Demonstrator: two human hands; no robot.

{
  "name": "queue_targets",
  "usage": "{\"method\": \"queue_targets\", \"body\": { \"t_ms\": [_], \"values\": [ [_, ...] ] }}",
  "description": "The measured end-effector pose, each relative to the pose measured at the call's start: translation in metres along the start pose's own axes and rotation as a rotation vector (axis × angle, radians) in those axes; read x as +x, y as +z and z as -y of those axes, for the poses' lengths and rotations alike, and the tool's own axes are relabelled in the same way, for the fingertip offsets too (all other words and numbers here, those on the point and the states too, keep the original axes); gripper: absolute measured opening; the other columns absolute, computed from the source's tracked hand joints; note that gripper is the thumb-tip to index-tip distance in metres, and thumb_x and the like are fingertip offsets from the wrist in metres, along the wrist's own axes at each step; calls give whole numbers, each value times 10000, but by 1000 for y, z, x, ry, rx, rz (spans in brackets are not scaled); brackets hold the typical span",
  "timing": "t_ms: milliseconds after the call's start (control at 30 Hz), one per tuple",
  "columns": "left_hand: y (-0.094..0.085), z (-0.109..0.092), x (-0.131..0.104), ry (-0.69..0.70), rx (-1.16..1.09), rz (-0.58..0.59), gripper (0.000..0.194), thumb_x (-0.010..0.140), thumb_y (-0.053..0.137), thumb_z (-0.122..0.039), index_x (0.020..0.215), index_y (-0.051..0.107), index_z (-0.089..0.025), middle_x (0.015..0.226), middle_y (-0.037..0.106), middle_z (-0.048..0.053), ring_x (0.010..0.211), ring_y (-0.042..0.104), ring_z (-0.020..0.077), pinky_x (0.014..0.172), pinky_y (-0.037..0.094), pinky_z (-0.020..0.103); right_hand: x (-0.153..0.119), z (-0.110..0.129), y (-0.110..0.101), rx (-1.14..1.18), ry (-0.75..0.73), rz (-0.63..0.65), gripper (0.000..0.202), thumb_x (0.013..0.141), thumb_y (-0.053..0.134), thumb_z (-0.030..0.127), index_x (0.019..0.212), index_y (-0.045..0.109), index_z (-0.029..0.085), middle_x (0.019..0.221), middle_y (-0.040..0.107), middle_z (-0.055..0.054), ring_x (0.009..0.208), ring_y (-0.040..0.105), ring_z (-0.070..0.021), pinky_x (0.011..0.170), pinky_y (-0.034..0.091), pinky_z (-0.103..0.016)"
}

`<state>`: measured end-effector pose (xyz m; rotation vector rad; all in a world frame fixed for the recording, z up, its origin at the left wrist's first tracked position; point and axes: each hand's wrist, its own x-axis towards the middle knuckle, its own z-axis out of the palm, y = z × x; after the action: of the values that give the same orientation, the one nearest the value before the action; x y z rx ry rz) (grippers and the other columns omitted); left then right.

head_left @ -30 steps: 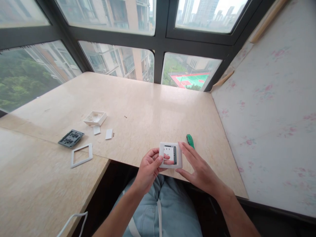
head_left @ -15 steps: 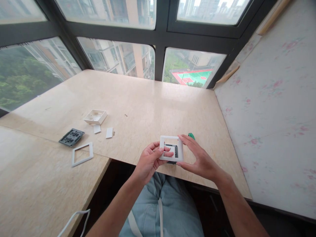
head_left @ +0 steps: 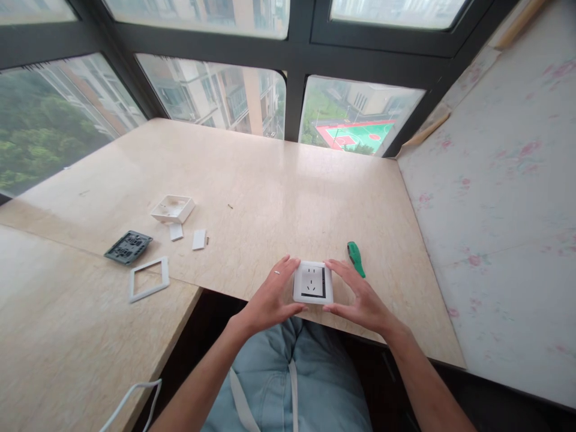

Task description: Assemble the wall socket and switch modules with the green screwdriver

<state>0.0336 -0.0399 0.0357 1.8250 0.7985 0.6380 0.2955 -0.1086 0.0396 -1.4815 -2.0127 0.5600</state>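
Observation:
Close to the counter's front edge, a white wall socket sits face up inside a white cover frame. Dark strips show along the socket's right and lower sides. My left hand grips the frame's left side, thumb at the near corner and fingers at the far one. On the opposite side, my right hand holds the frame's right corners in the same way. Just beyond my right hand lies a tool with a green handle. The underside of the socket is hidden.
Left on the counter lie a white mounting box, two small white pieces, one a rectangular plate, a dark grey backplate and a second white frame. A white cable hangs over the left edge. A papered wall borders the right.
The white frame has come down around the socket. My left hand has shifted from the frame's left bar to its left corners. The green-handled tool now shows more fully.

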Motion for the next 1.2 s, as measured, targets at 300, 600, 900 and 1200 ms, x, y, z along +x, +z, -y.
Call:
{"method": "queue_targets", "body": {
  "t_ms": [300,600,900,1200],
  "values": [
    [-3,12,14,-45,-70,31,839,713,866,-326,1462,490,-293,1575,431,133,1494,346,312,1231,264,536,1,-7,9,46,27,24,836,852,735,473,1561,329,299,1557,469,-126,1475,376,-304,1199,304,-601],
    [-5,17,12,-18,-49,73,870,720,867,-385,1486,461,-306,1599,391,132,1504,328,315,1226,282,546,-7,-8,11,112,81,92,840,878,713,456,1583,279,315,1637,332,-101,1513,294,-283,1206,311,-560],
    [-10,19,10,40,14,148,790,861,748,-390,1542,358,-305,1635,323,117,1523,284,302,1226,284,558,-6,-6,11,192,117,90,760,891,701,426,1557,348,329,1614,381,-83,1490,349,-279,1203,335,-537],
    [-11,15,14,21,41,166,767,869,740,-357,1536,368,-277,1614,358,130,1516,296,291,1229,280,546,-2,1,6,198,218,121,762,869,718,446,1541,380,328,1604,404,-72,1479,373,-278,1207,329,-532]
  ]
}}
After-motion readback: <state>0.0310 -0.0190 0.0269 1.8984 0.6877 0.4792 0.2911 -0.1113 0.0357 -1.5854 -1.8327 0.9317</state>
